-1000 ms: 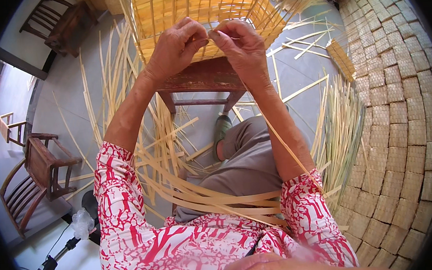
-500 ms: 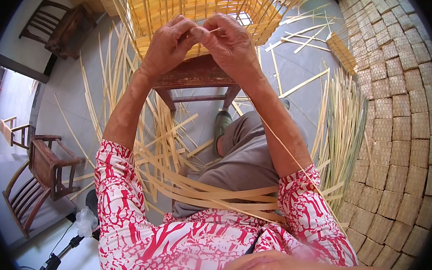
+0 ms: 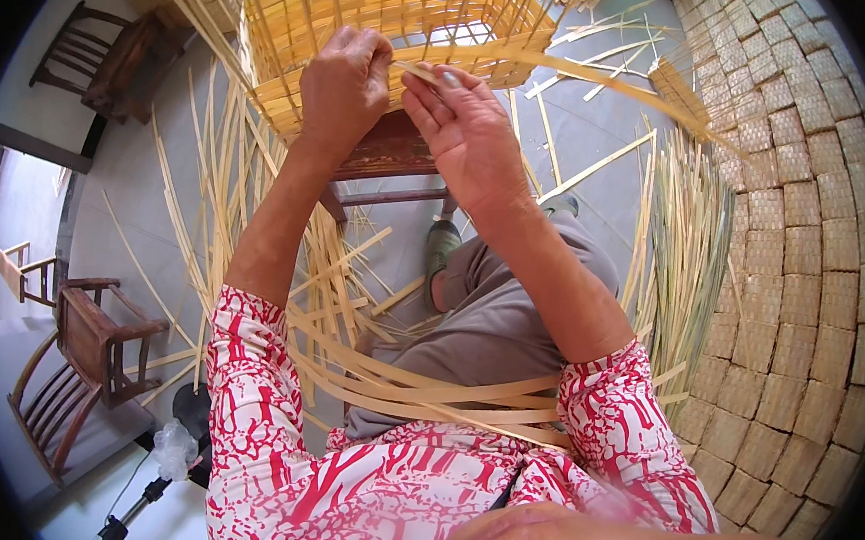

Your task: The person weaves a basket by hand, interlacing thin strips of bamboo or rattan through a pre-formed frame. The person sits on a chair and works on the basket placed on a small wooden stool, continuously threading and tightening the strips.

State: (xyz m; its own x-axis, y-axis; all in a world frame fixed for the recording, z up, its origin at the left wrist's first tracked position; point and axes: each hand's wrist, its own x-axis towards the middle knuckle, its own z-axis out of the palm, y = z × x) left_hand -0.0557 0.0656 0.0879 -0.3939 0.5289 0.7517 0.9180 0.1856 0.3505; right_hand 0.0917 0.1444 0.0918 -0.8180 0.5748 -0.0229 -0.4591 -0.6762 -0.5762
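A yellow woven bamboo basket (image 3: 404, 71) with upright stakes rests on a dark red wooden stool (image 3: 389, 153) in front of me. My left hand (image 3: 345, 90) is closed at the basket's near side, its fingertips pinched around a stake or strip end that they mostly hide. Just to its right, my right hand (image 3: 465, 132) has its palm turned up, with thumb and fingers pinching a thin bamboo strip (image 3: 417, 70) that reaches toward the left hand. A long, pale strip (image 3: 631, 90) arcs out from the basket's near side to the right, blurred at its far end.
Several loose strips lie across my lap (image 3: 431, 395). More strips (image 3: 234, 153) cover the floor at left, and a greenish bundle (image 3: 687, 252) lies at right. Stacked woven blocks (image 3: 784, 275) line the right side. Wooden chairs (image 3: 96, 339) and a fan stand (image 3: 119, 523) are at left.
The hands have moved apart, and the right hand has turned palm up and shifted down. The basket has tilted or slid slightly left. A long strip now sweeps out to the right.
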